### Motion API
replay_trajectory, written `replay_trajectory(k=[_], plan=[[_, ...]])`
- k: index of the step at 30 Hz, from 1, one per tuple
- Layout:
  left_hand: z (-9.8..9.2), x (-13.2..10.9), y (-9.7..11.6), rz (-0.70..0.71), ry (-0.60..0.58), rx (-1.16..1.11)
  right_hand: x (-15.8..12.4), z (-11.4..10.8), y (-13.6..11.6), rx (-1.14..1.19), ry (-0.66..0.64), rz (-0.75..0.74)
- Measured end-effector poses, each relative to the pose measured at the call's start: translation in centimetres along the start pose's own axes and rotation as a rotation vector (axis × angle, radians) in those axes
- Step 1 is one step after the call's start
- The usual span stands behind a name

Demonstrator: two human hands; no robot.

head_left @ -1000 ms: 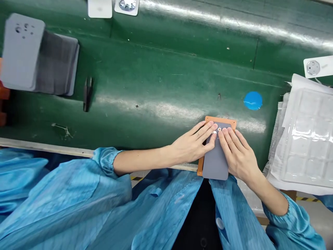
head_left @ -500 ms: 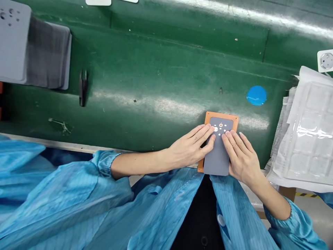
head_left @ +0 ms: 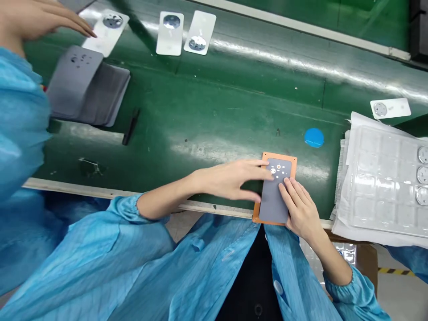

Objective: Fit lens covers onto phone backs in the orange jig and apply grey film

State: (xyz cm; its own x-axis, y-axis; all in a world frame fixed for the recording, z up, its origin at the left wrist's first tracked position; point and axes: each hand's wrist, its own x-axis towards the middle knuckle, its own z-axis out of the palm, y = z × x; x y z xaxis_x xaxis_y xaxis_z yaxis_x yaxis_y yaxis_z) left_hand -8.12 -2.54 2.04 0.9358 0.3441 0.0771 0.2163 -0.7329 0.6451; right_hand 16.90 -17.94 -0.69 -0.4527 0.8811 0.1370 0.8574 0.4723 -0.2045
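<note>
A grey phone back cover [head_left: 272,200] with small holes near its top lies on an orange plate [head_left: 293,166] at the table's front edge. Over the cover's left side is my left hand [head_left: 234,179], fingers apart and nothing held; its fingertips reach the upper holes, and whether they touch I cannot tell. My right hand [head_left: 301,206] rests flat along the right edge, fingers stretched out on the cover. Part of the plate shows as a rim around the cover.
At left, a stack of grey covers [head_left: 72,89] stands beside black tweezers [head_left: 131,127]. A co-worker's hand [head_left: 50,20] reaches to a white panel [head_left: 107,33]. Two more white panels lie behind. A blue disc [head_left: 314,137] and a clear tray [head_left: 374,178] are at right.
My left hand has pulled back leftward and its fingers have spread. My right hand stays on the cover. The view has shifted, and a co-worker's arm now shows at left.
</note>
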Motion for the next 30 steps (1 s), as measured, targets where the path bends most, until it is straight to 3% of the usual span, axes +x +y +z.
replay_trajectory(k=[2, 4, 9, 16, 20, 24, 27, 29, 30], plan=[[-0.8, 1.8, -1.0, -0.118, 0.136, -0.083, 0.0, 0.1, 0.1, 0.003, 0.011, -0.004], [-0.9, 4.0, -1.9, -0.245, 0.191, -0.092, 0.0, 0.1, 0.1, 0.001, 0.016, -0.001], [0.2, 8.0, -3.1, -0.316, 0.029, -0.133, -0.1, 0.0, -0.1, -0.022, -0.01, 0.009], [0.6, 9.2, -3.6, -0.456, 0.046, -0.304, 0.1, 0.0, -0.1, -0.012, -0.022, 0.034], [1.0, 8.5, -4.3, -0.385, 0.122, -0.375, 0.0, -0.2, 0.0, -0.013, 0.009, 0.006], [1.0, 7.6, -5.8, -0.27, 0.244, -0.611, 0.5, -1.5, 0.3, 0.147, 0.243, -0.047], [0.3, 7.8, -7.5, -0.384, 0.414, -0.794, 4.0, -3.3, 2.5, 0.361, 0.548, 0.24], [-0.7, 8.0, -8.9, -0.464, 0.529, -0.766, 8.4, -4.6, 5.3, 0.595, 0.791, 0.492], [-1.4, 8.1, -9.6, -0.489, 0.567, -0.72, 10.9, -5.2, 6.9, 0.779, 0.888, 0.545]])
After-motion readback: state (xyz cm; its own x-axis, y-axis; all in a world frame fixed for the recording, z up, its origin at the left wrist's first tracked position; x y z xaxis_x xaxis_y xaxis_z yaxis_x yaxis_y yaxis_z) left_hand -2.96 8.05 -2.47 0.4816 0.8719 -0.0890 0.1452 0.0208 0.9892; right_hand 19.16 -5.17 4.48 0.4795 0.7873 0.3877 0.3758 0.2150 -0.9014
